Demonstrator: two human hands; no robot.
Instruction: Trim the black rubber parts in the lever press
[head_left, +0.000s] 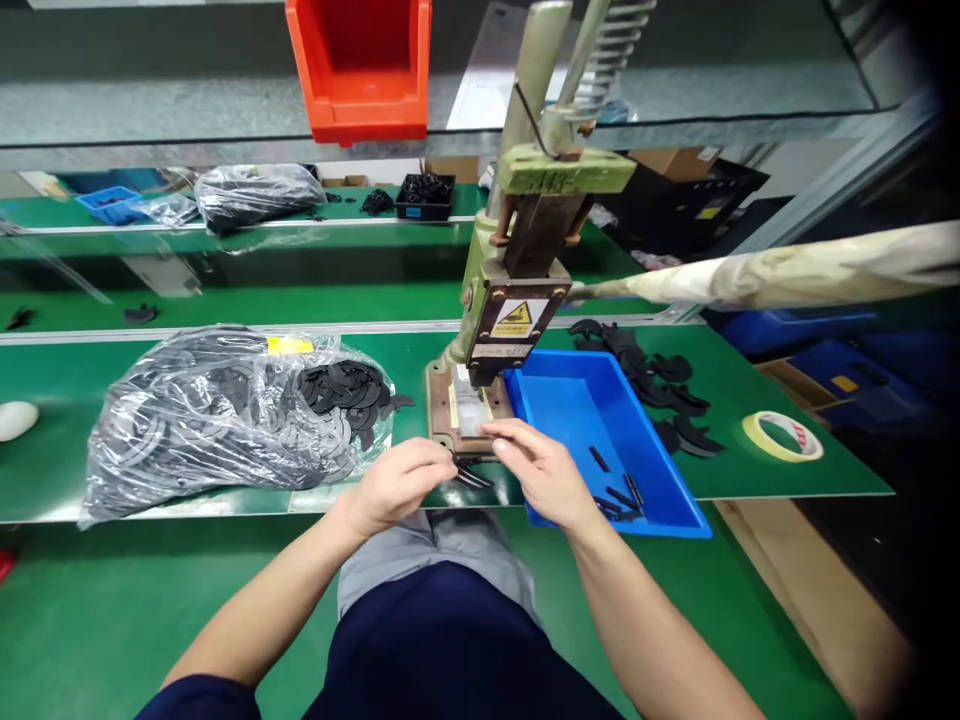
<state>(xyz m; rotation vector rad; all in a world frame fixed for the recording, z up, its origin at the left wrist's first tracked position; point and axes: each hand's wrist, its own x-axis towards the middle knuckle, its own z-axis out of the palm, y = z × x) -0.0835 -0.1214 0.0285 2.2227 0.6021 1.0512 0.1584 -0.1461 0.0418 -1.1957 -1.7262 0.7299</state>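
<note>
A green hand press [517, 290] stands upright on the bench in front of me. Its base [439, 410] carries a pale block [471, 410] under the ram. My right hand [544, 475] is at the base's front right corner, index finger stretched to the block's edge, thumb a little apart from it. At the front left of the base is my left hand [401, 485], its thumb and fingers pinched together; whatever is between them is hidden. Just by its fingertips, thin dark curved pieces [472, 477] lie on the bench edge.
Left of the press lies a clear bag [202, 430] of dark curved pieces. A blue tray [577, 400] with several black strips stands at the right. Beyond it are loose dark pieces [637, 365] and a tape roll [782, 437]. The press's wrapped lever [787, 265] reaches right; an orange bin [360, 100] sits overhead.
</note>
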